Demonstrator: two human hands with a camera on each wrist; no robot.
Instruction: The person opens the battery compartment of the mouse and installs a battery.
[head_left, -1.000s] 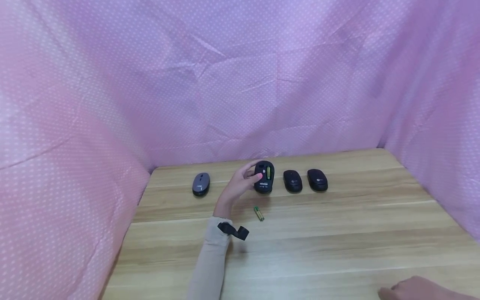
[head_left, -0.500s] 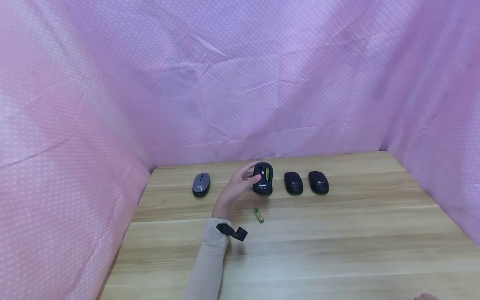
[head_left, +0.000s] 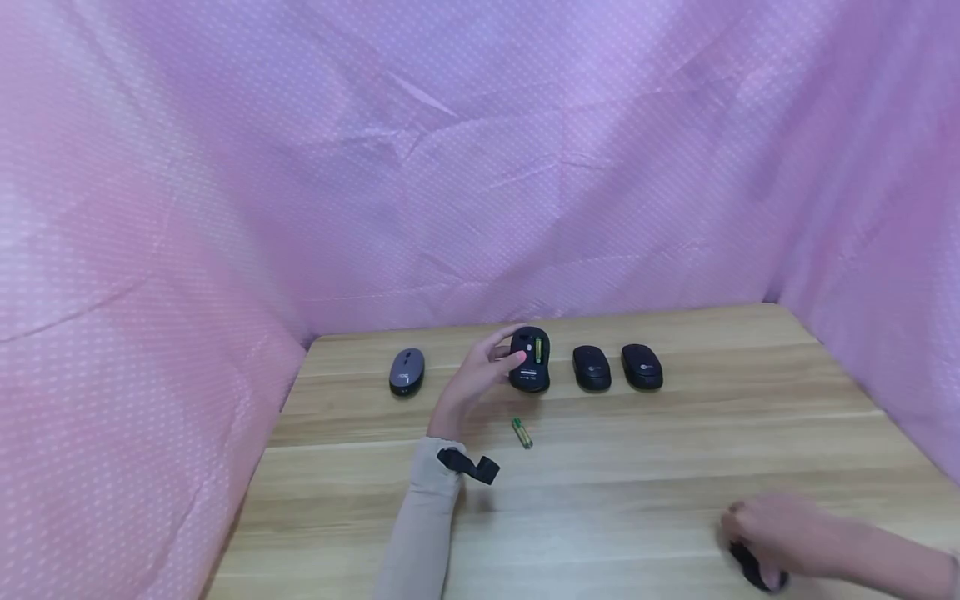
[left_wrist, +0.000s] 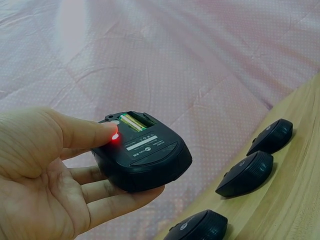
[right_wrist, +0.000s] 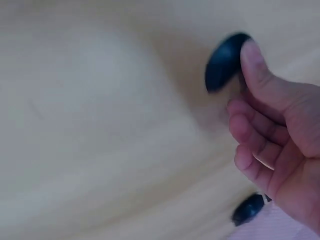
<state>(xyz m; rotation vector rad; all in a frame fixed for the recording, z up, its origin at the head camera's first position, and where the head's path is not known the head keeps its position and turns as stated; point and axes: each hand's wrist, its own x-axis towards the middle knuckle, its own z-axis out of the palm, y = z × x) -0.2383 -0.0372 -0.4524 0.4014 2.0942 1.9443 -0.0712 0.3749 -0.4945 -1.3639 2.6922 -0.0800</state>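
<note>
My left hand (head_left: 480, 375) holds a black computer mouse (left_wrist: 145, 150) underside up, thumb on its base and fingers beneath. A green and gold battery (left_wrist: 132, 122) sits in the mouse's uncovered compartment. Red light glows by the thumb tip. On the table below the mouse lies another green and gold battery (head_left: 522, 433). At the lower right of the head view, my right hand (head_left: 787, 533), blurred, pinches a black rounded piece (right_wrist: 225, 62) between thumb and fingers. Whether that piece is a cover or a whole mouse, I cannot tell; the fingers partly hide it.
Two black mice (head_left: 592, 368) (head_left: 642, 367) stand right of the held mouse, and a grey-topped mouse (head_left: 407, 372) stands to the left. Pink dotted cloth (head_left: 480, 167) hangs behind and beside the wooden table (head_left: 600, 475).
My right hand sank almost out of the head view, then came back at the lower right with the black piece. My left hand and its mouse have hardly moved.
</note>
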